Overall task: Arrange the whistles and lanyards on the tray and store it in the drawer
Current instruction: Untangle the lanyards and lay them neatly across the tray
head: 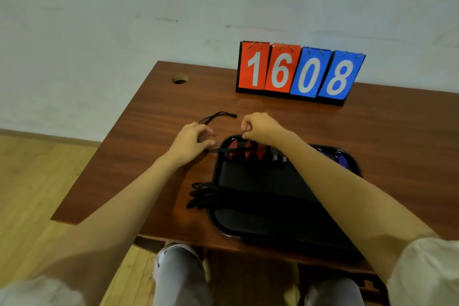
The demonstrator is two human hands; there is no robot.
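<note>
A black tray point(263, 221) lies on the wooden table. Along its far edge sit red whistles point(246, 150), small silver ones point(279, 158) and blue or purple ones point(341, 160). A bundle of black lanyards point(206, 196) crosses the tray's left side and hangs over its rim. A single black lanyard point(216, 117) lies loose on the table beyond my hands. My left hand point(191, 144) has curled fingers that pinch a black cord running to the red whistles. My right hand point(260, 126) hovers over the tray's far left corner with fingers curled; what it pinches is too small to see.
A flip scoreboard point(298, 72) reading 16 and 08 stands at the table's far edge by the white wall. A round cable hole point(179, 79) is at the far left of the table. My knees and a shoe show below the table's front edge, above wooden floor.
</note>
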